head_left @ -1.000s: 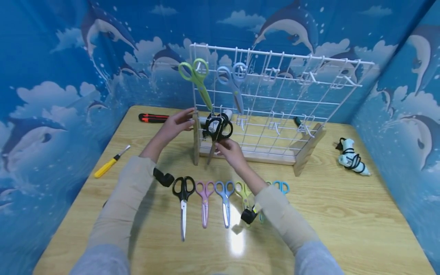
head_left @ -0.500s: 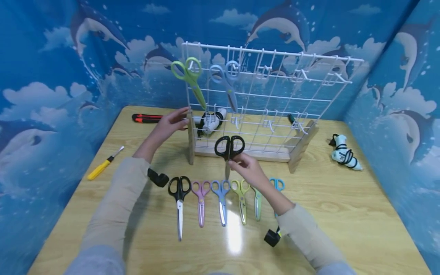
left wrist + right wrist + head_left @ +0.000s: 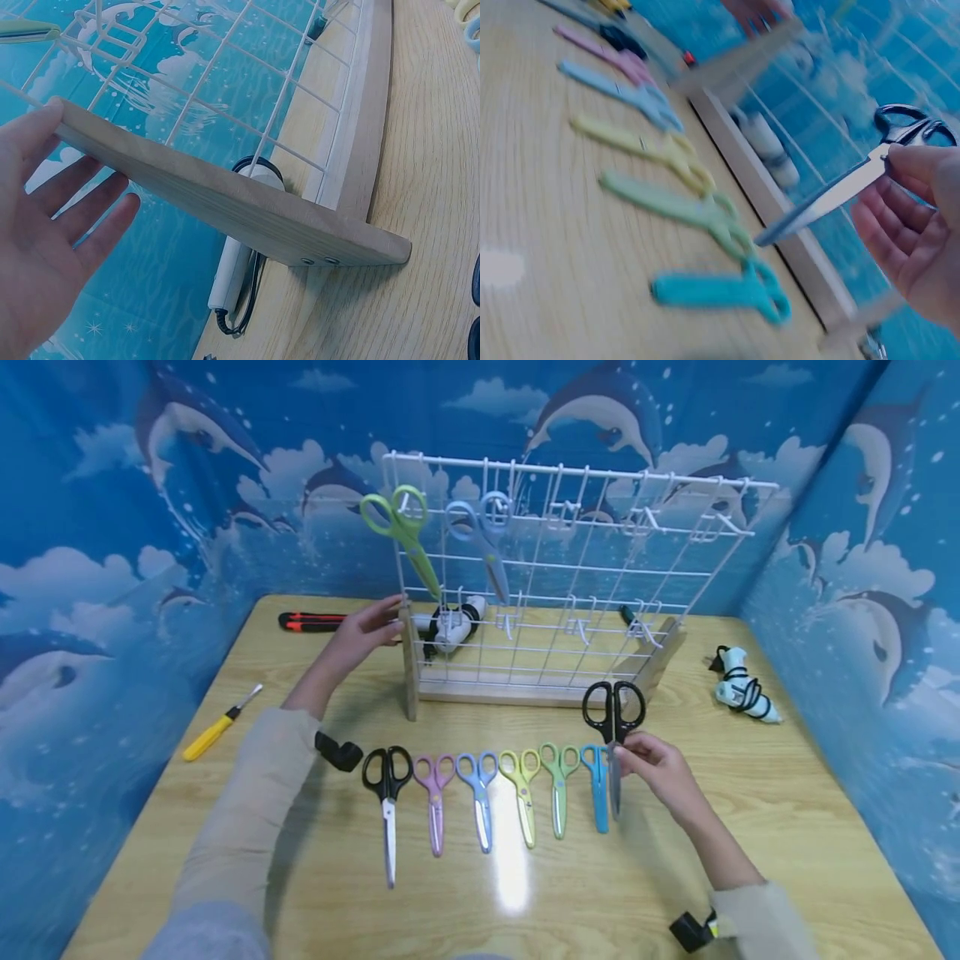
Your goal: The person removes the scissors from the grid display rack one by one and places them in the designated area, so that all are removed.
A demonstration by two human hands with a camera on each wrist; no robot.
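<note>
My right hand (image 3: pixel 663 777) pinches black-handled scissors (image 3: pixel 614 713) near the pivot, handles up and blades down, beside the turquoise scissors (image 3: pixel 597 793) at the right end of a row. In the right wrist view the thumb (image 3: pixel 922 161) presses on the metal just below the handles. My left hand (image 3: pixel 365 631) touches the wooden side post (image 3: pixel 225 180) of a white wire rack (image 3: pixel 570 568), its fingers mostly straight. Green scissors (image 3: pixel 405 531) and pale blue scissors (image 3: pixel 486 539) hang from the rack's upper hooks.
The row on the table (image 3: pixel 300 877) also holds black (image 3: pixel 388 810), pink (image 3: pixel 436 802), blue (image 3: pixel 480 802), yellow (image 3: pixel 523 793) and green scissors (image 3: pixel 559 789). A yellow screwdriver (image 3: pixel 217 727), a red-black cutter (image 3: pixel 311 622) and corded glue guns (image 3: pixel 746 685) lie around the rack.
My right hand has carried the black-handled scissors away from the rack's lower left, toward the front right, to the row's right end. My left hand has stayed at the rack's side post.
</note>
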